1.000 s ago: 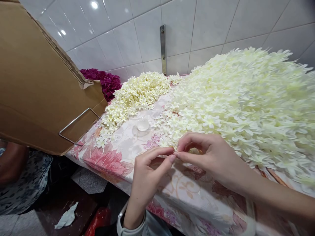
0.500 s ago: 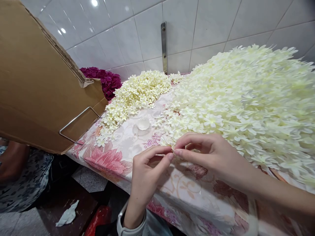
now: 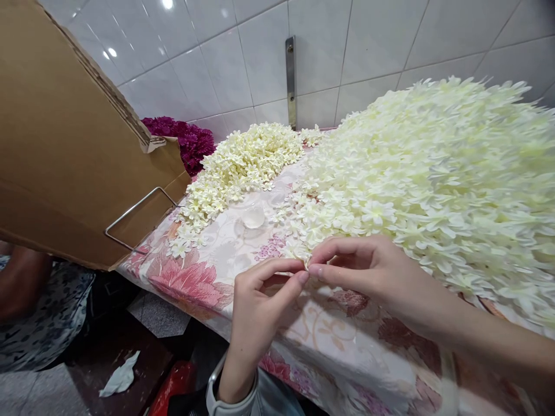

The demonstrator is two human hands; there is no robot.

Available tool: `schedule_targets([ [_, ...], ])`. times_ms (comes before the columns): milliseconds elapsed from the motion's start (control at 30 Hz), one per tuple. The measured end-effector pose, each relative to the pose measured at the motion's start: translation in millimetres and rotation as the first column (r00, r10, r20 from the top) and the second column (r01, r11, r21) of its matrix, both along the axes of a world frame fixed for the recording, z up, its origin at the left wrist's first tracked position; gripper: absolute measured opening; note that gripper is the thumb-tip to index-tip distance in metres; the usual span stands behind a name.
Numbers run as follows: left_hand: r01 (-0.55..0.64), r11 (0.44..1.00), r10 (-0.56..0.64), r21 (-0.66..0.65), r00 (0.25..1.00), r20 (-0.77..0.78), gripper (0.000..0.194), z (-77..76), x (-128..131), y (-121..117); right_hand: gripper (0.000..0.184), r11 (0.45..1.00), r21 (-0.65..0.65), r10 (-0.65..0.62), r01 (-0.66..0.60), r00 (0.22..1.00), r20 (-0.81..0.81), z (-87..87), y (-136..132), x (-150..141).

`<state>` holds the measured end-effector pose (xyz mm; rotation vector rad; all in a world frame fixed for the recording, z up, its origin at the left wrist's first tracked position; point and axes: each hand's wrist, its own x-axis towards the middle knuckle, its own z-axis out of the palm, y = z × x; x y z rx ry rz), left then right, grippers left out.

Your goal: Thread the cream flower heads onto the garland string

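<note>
Both hands meet fingertip to fingertip above the near edge of the table. My left hand [image 3: 262, 306] pinches with thumb and forefinger, and my right hand [image 3: 362, 266] pinches from the other side. Between them is a small white flower [image 3: 307, 263], mostly covered by the fingertips. Right behind the fingers spreads a large heap of big white artificial flowers [image 3: 433, 190]. Farther left lies a smaller pile of little cream flowers [image 3: 247, 159]. A small clear dish [image 3: 253, 216] stands between the two piles on the floral tablecloth [image 3: 225, 254].
A large cardboard box [image 3: 78, 156] with a bent metal wire handle [image 3: 134, 214] blocks the left side. Purple flowers [image 3: 186, 141] lie behind it. A tiled wall [image 3: 368, 52] with a metal strip [image 3: 290, 81] closes the back. Another person's arm [image 3: 28, 283] shows at lower left.
Both pinching hands stay together with hardly any movement, shifting very slightly to the right in the view. The flower piles look the same.
</note>
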<state>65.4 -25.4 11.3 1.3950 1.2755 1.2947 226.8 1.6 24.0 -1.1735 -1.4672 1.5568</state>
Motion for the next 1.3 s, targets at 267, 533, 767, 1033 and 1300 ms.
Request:
schedule_targets([
  [267, 0.014, 1.000, -0.015, -0.003, 1.000, -0.010, 0.004, -0.3, 1.0, -1.0, 0.015, 0.996, 0.089, 0.004, -0.011, 0.997, 0.083, 2.6, -1.5, -1.2],
  [533, 0.048, 0.999, -0.047, 0.015, 0.998, -0.050, 0.006, 0.7, 0.0, -1.8, 0.020, 0.990, 0.133, 0.029, -0.042, 0.995, 0.095, 3.2, -1.5, -2.6],
  [767, 0.048, 0.998, -0.046, 0.041, 0.998, -0.048, 0.006, -2.5, -2.3, -1.6, 0.017, 0.998, 0.042, 0.052, -0.055, 0.996, 0.079, 1.8, -1.3, -2.8],
  [1033, 0.056, 0.995, -0.049, 0.077, 0.995, -0.086, 0.008, -5.7, -3.4, -0.8, 0.016, 0.998, 0.033, 0.053, -0.056, 0.994, 0.100, 0.0, -1.9, -0.4],
  [1300, 0.044, 0.993, -0.030, 0.109, 0.991, -0.133, 0.006, -5.7, -2.5, 1.0, 0.015, 0.996, 0.077, 0.044, -0.054, 0.991, 0.125, 3.1, -2.7, -1.4],
])
